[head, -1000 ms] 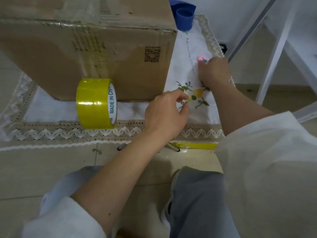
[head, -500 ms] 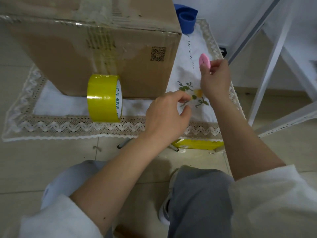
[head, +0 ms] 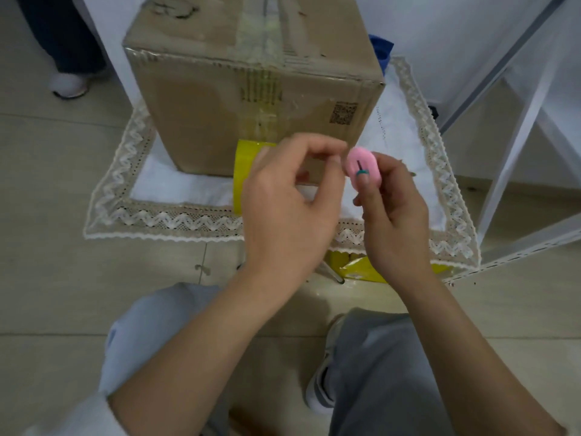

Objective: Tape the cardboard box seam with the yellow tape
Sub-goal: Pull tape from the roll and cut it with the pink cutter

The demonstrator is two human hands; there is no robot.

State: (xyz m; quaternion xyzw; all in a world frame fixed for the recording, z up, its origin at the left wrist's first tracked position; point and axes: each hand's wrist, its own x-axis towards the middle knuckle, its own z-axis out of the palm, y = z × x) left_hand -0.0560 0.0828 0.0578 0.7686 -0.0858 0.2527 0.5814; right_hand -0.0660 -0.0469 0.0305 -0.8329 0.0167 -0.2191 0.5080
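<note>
Right hand point(head: 393, 215) gripping pink cutter point(head: 362, 169), left hand point(head: 289, 202) pinching, glossy yellow tape roll point(head: 243, 180) upright

Left hand point(head: 287, 199) seemingly pinched, right hand point(head: 393, 212) gripping.

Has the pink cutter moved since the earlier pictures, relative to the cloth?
Yes. The right hand lifted the pink cutter off the cloth and brought it nearer, toward the left hand.

Brown cardboard box point(head: 220, 121), yellow tape roll point(head: 243, 180), pink cutter point(head: 361, 169), white lace-edged cloth point(head: 176, 187).
</note>
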